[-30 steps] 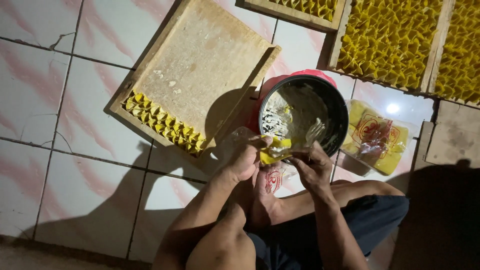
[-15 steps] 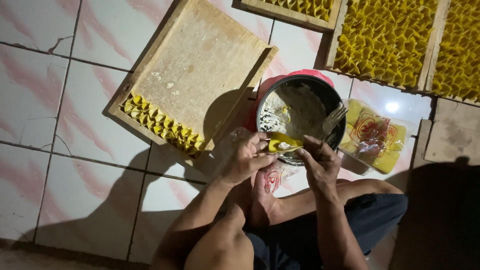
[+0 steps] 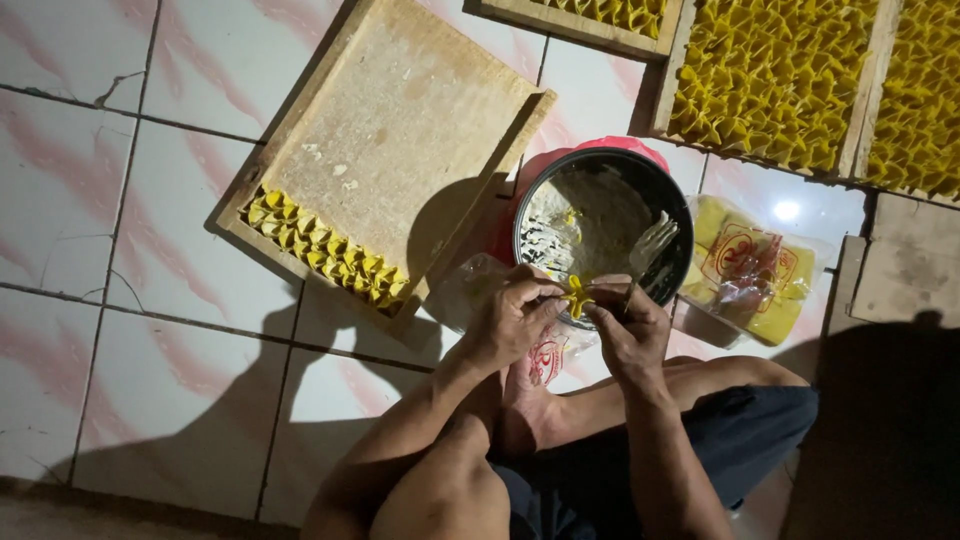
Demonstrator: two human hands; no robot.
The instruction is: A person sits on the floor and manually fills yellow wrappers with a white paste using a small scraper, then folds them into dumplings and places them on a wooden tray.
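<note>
My left hand [image 3: 513, 318] and my right hand [image 3: 626, 326] pinch a small folded yellow piece [image 3: 576, 294] between their fingertips, just at the near rim of a black bowl [image 3: 604, 215]. The bowl holds a pale filling and a white plastic spoon [image 3: 653, 243]. To the left lies a wooden tray [image 3: 400, 130] with two rows of folded yellow pieces [image 3: 325, 251] along its near edge. A clear packet of yellow wrappers [image 3: 752, 272] sits to the right of the bowl.
Wooden trays packed with yellow folded pieces [image 3: 775, 80] lie at the top right, another tray [image 3: 600, 15] at the top. My crossed legs [image 3: 560, 450] and a foot are below the hands. White and pink floor tiles [image 3: 130, 200] spread to the left.
Both hands have drawn back a little from the bowl toward me, and the yellow piece between them has been folded smaller and tighter.
</note>
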